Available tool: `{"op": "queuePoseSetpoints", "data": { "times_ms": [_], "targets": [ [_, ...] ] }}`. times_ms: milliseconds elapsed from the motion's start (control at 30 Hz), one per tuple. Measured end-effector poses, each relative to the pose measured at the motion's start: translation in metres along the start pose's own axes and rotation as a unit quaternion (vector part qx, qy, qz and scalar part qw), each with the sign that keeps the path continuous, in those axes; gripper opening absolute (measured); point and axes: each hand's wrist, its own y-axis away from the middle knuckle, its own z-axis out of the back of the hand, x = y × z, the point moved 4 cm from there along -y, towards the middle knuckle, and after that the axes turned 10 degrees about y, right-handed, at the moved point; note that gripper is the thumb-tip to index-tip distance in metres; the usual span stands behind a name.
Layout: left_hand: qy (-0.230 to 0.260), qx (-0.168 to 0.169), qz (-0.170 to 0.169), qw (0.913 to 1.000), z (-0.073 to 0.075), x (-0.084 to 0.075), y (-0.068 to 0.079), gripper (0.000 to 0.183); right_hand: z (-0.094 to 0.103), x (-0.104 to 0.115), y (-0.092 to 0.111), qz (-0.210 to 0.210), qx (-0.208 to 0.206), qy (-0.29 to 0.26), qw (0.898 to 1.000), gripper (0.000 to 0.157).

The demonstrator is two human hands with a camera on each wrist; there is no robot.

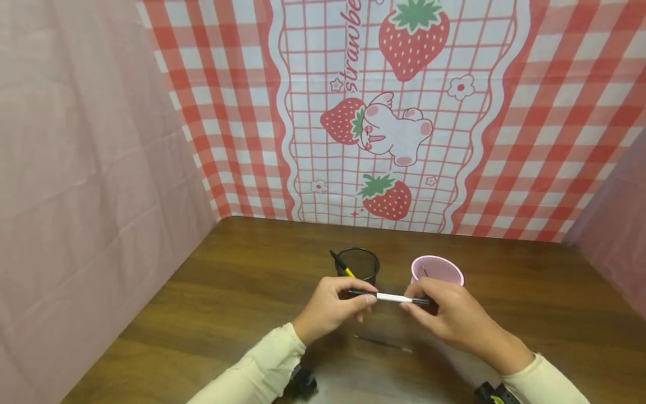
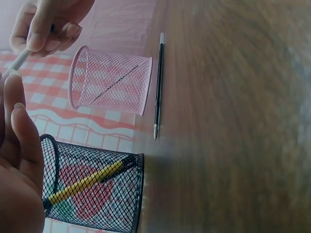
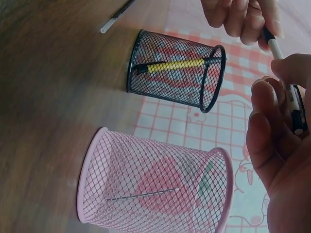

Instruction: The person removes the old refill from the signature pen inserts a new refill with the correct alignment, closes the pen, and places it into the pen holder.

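My left hand (image 1: 328,308) and right hand (image 1: 456,314) hold a white pen (image 1: 392,297) with black ends level between them. The left fingertips pinch one black end; the right thumb and fingers grip the other, where the clip shows in the right wrist view. On the table below both hands lies a thin black pen refill (image 2: 159,87) with a pale end and a metal tip. Behind the left hand stands a black mesh cup (image 3: 130,73) with a yellow and black pen (image 3: 177,65) leaning inside. Behind the right hand, a pink mesh cup (image 1: 444,269) contains a thin dark stick (image 3: 143,195).
The brown wooden table (image 1: 202,314) runs back to a hanging red and white checked cloth (image 1: 232,112) with strawberries printed on it. Pink curtains (image 1: 91,168) hang at both sides.
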Motion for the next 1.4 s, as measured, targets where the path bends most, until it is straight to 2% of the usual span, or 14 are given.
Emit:
{"op": "queuePoseSetpoints", "data": {
  "times_ms": [300, 367, 433, 533, 733, 933, 1400],
  "targets": [
    [0.000, -0.003, 0.019, 0.9998, 0.0026, 0.0042, -0.0024, 0.019, 0.0001, -0.0034, 0.0013, -0.002, -0.011, 0.006, 1.000, 0.016],
    [-0.003, -0.004, 0.023, 0.9997, 0.0028, 0.0041, -0.0019, 0.016, -0.0002, -0.0029, 0.0017, 0.000, -0.015, 0.010, 1.000, 0.023],
    [-0.003, -0.007, 0.020, 0.9998, 0.0028, 0.0028, -0.0016, 0.015, -0.0003, -0.0028, 0.0019, 0.000, -0.018, 0.014, 1.000, 0.031],
    [-0.006, -0.012, 0.013, 0.9998, 0.0033, 0.0016, -0.0025, 0.013, 0.0004, -0.0026, 0.0016, -0.003, -0.024, 0.019, 1.000, 0.033],
    [-0.005, -0.018, 0.002, 0.9998, 0.0053, 0.0013, -0.0034, 0.012, 0.0017, -0.0022, 0.0018, -0.002, -0.037, 0.016, 0.999, 0.032],
    [-0.014, -0.019, -0.004, 0.9997, 0.0084, 0.0009, -0.0030, 0.014, 0.0014, -0.0047, 0.0020, -0.015, -0.026, 0.022, 0.999, 0.034],
    [-0.033, -0.021, -0.012, 0.9992, 0.0076, -0.0010, -0.0008, 0.013, 0.0008, 0.0002, 0.0020, 0.017, -0.038, 0.008, 0.999, 0.028]
  ]
}}
